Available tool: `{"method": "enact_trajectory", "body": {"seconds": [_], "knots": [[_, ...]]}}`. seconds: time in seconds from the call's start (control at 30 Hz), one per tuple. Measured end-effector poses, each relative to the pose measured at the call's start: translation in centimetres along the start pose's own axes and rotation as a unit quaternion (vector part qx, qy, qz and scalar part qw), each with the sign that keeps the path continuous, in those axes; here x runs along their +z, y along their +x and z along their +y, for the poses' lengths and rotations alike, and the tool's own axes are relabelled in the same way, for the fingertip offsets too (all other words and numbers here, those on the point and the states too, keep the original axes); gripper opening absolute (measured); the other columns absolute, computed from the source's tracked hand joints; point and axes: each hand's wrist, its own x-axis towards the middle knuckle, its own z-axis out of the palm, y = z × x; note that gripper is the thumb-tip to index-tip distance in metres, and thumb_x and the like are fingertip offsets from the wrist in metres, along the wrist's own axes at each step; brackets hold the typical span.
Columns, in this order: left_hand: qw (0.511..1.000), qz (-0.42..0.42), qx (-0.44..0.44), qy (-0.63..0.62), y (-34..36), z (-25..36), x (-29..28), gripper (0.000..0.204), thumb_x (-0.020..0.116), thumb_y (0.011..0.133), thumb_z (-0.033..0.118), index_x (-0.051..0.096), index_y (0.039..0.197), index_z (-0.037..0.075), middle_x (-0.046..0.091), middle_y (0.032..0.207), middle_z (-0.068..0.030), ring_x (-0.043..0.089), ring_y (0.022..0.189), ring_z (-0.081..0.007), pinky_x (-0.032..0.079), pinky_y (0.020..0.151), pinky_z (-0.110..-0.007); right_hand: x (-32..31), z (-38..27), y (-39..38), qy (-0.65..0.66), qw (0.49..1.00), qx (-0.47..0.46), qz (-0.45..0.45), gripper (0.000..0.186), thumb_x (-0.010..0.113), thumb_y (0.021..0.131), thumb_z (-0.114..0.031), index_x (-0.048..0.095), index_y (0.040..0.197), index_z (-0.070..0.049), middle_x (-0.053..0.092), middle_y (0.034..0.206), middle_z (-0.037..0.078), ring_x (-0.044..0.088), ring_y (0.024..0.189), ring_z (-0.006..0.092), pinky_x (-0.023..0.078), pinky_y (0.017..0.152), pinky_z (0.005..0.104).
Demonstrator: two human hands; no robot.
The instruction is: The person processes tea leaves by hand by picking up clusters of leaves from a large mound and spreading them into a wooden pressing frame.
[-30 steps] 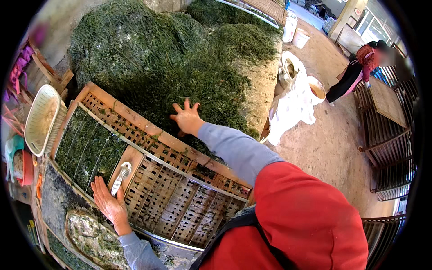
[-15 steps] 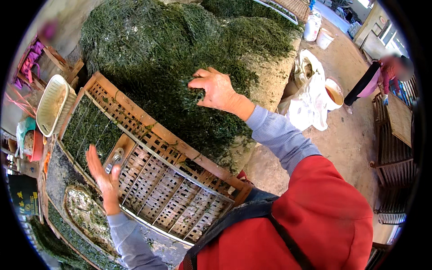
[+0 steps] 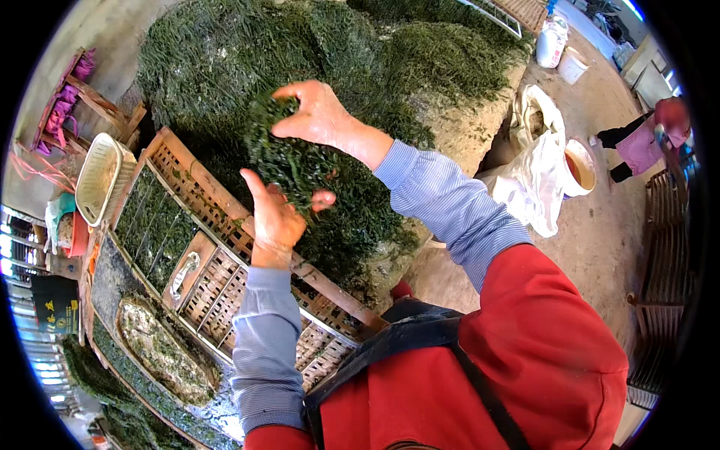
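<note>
Between my two hands hangs a loose clump of dark green seaweed (image 3: 289, 165), just above a large heap of the same seaweed (image 3: 217, 67). My right hand (image 3: 319, 116) holds the clump from its upper side, fingers and thumb curved around it. My left hand (image 3: 274, 221) is at its lower edge, thumb up and fingers curled partly behind it. Under my left forearm lies a slatted wooden rack (image 3: 240, 217) with woven strips and thin metal bars. Seaweed (image 3: 150, 232) fills the rack's left part, beside a wooden block with a metal handle (image 3: 184, 274).
A cream plastic basket (image 3: 103, 180) stands left of the rack. Nearer lies an oval, seaweed-flecked slab (image 3: 161, 349). On the right are a white sack (image 3: 529, 180) and a bucket (image 3: 581, 166). Another person (image 3: 645, 139) is near stacked slatted frames (image 3: 661, 262) at the far right.
My left hand has left the rack's handle area and moved right to the seaweed. My right hand has lifted a clump up and left off the heap; both hands now hold it.
</note>
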Motion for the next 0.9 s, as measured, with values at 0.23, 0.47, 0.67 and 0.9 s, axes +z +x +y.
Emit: {"method": "enact_trajectory", "body": {"seconds": [0.23, 0.47, 0.67, 0.9], "knots": [[0.971, 0.153, -0.178, 0.039, 2.3, 0.7, -3.3, 0.02, 0.056, 0.091, 0.02, 0.04, 0.087, 0.009, 0.051, 0.071, -0.0029, 0.031, 0.042, -0.0062, 0.029, 0.039, -0.023, 0.1, 14.4, -3.1, -0.089, 0.984, 0.09, -0.125, 0.082, 0.067, 0.065, -0.063, 0.058, 0.119, -0.002, 0.048, 0.129, 0.023, 0.047, 0.119, 0.0355, 0.037, 0.101, 0.0371], [0.99, 0.129, -0.043, 0.045, 1.0, 10.3, 2.3, 0.017, 0.056, 0.09, 0.015, 0.043, 0.098, 0.006, 0.049, 0.068, -0.0016, 0.029, 0.04, -0.0041, 0.027, 0.035, -0.019, -4.8, 23.6, -4.5, -0.199, 0.891, 0.397, -0.09, 0.098, 0.07, 0.063, -0.064, 0.029, 0.142, -0.023, 0.013, 0.148, 0.02, 0.008, 0.133, 0.0501, 0.015, 0.101, 0.0687], [0.984, 0.161, 0.075, 0.007, 1.9, 14.6, 2.1, 0.021, 0.053, 0.093, 0.022, 0.045, 0.093, 0.003, 0.047, 0.067, -0.0019, 0.029, 0.04, -0.0051, 0.029, 0.036, -0.02, 6.5, 11.5, -7.7, -0.337, 0.883, 0.14, -0.296, 0.083, 0.078, 0.064, -0.041, 0.04, 0.136, -0.024, 0.031, 0.137, 0.018, 0.022, 0.127, 0.0466, 0.029, 0.098, 0.0643], [0.983, 0.16, 0.078, -0.033, 3.5, 12.1, -4.4, 0.031, 0.05, 0.095, 0.029, 0.043, 0.074, 0.008, 0.042, 0.058, 0.0005, 0.029, 0.039, -0.007, 0.03, 0.038, -0.024, 3.0, 15.4, -6.0, -0.261, 0.958, 0.083, -0.082, 0.044, 0.07, 0.061, -0.008, 0.065, 0.104, -0.014, 0.051, 0.096, 0.015, 0.057, 0.082, 0.0336, 0.052, 0.073, 0.0412]]}}
